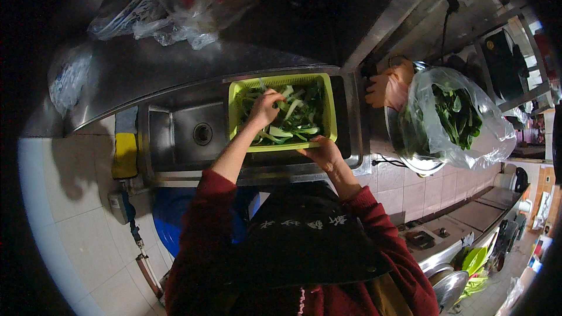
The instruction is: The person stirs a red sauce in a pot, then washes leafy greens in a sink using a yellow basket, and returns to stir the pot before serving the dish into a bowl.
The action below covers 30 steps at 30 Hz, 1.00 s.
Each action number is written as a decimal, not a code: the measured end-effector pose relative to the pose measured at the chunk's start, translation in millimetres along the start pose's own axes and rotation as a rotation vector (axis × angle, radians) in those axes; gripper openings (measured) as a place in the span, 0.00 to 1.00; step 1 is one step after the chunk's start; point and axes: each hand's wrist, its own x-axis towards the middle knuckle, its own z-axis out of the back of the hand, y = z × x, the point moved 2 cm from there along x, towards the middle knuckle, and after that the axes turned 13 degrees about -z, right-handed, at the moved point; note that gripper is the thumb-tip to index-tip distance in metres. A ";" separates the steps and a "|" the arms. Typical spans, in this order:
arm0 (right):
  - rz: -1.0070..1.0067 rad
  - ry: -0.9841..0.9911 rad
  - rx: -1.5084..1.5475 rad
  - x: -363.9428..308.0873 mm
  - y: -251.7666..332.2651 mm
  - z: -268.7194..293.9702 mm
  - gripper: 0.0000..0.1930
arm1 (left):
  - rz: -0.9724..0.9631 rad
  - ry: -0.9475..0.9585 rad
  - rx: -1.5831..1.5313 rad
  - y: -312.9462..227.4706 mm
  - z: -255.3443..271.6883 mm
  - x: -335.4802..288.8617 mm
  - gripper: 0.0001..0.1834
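A yellow-green plastic basket (283, 148) sits over the right part of the metal sink. Cut leafy greens (295, 111) with pale stems and dark leaves lie in it. My left hand (266, 108) reaches into the basket from the near left, its fingers closed on some of the greens; the fingertips are partly hidden among the leaves. At the basket's near right corner, my right hand (324, 153) grips the rim, with the thumb on top and the other fingers underneath.
Left of the basket is a sink basin (187, 140) with a drain. On the right, a clear plastic bag (497, 137) holds more greens, beside peach-coloured rubber gloves (393, 85). Plastic bags (181, 17) lie on the far counter. A yellow cloth (124, 155) hangs at the sink's left.
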 end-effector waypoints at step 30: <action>-0.056 0.050 -0.048 6.1 -13.9 -15.8 0.15 | 0.143 0.043 0.086 15.7 21.4 4.4 0.27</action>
